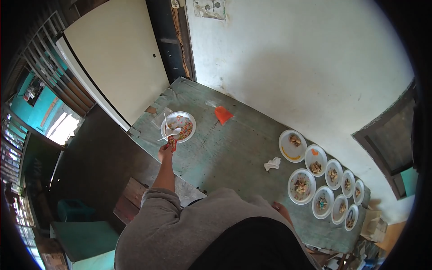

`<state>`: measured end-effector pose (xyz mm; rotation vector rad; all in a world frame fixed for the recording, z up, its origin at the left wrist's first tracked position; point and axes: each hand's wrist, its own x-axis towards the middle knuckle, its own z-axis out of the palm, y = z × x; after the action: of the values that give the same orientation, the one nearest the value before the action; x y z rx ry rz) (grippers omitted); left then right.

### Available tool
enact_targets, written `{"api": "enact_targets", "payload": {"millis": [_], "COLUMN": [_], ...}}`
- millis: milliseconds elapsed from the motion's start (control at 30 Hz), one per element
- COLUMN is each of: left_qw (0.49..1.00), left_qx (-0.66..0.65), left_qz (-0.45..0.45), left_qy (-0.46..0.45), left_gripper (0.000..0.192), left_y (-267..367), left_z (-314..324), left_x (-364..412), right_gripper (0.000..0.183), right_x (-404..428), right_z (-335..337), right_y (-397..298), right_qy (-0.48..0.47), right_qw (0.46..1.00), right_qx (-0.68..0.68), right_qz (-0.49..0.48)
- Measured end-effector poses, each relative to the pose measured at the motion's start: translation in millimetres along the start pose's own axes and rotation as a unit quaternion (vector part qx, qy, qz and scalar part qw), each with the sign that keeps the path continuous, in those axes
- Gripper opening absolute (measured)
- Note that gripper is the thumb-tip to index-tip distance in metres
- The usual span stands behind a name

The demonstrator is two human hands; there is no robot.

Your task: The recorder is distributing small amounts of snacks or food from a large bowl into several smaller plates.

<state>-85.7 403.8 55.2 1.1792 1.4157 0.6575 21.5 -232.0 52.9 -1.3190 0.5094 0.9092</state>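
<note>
My left hand [165,151] pinches a small red packet [172,143] at the near rim of a white plate [189,117]. Many small coloured pieces lie scattered on that plate, which look like sprinkles or candy bits. Two white plastic spoons [176,131] rest in it, their handles leaning over the rim. My right hand [280,208] is low beside my shirt, near the table's front edge; my body partly covers it, so its grip is unclear. An orange-red pouch with a clear plastic top [223,115] lies beyond the plate, to its right.
The worn green table [233,152] meets a white wall [287,67]. Two rows of white plates [291,195] with food pieces stand at its right end. A crumpled white tissue [272,164] lies before them. A clear plastic sheet [158,118] touches the left plate. A teal stool [76,210] stands lower left.
</note>
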Motion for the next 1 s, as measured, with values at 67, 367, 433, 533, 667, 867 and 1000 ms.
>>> {"api": "enact_targets", "payload": {"millis": [67, 367, 433, 533, 667, 867, 1000], "left_qw": [0.999, 0.97, 0.986, 0.826, 0.888, 0.917, 0.923], "left_qx": [-0.041, -0.189, 0.129, 0.489, 0.39, 0.297, 0.288], "left_qz": [-0.014, -0.119, -0.074, 0.274, 0.233, 0.264, 0.251], "left_qy": [-0.03, -0.096, -0.078, -0.053, 0.075, 0.032, 0.039], "left_gripper": [0.022, 0.027, 0.027, 0.032, 0.025, 0.03, 0.035], "left_y": [7, 31, 52, 73, 153, 104, 61], "left_z": [15, 38, 44, 19, 27, 29, 34], "left_x": [5, 48, 42, 74, 133, 162, 163], "right_gripper": [0.022, 0.018, 0.019, 0.022, 0.029, 0.031, 0.028], "right_x": [-21, -38, -46, -49, -47, -25, -31], "right_z": [-9, -27, -22, -4, 5, 29, 45], "right_y": [-19, -39, -35, -34, -29, -40, -59], "right_qy": [0.081, 0.127, 0.139, 0.137, 0.11, 0.12, 0.089], "right_qw": [0.987, 0.977, 0.976, 0.982, 0.993, 0.989, 0.992], "right_qx": [0.134, 0.169, 0.169, 0.123, 0.028, 0.012, -0.089], "right_qz": [0.043, 0.026, 0.026, 0.034, 0.044, 0.08, 0.026]}}
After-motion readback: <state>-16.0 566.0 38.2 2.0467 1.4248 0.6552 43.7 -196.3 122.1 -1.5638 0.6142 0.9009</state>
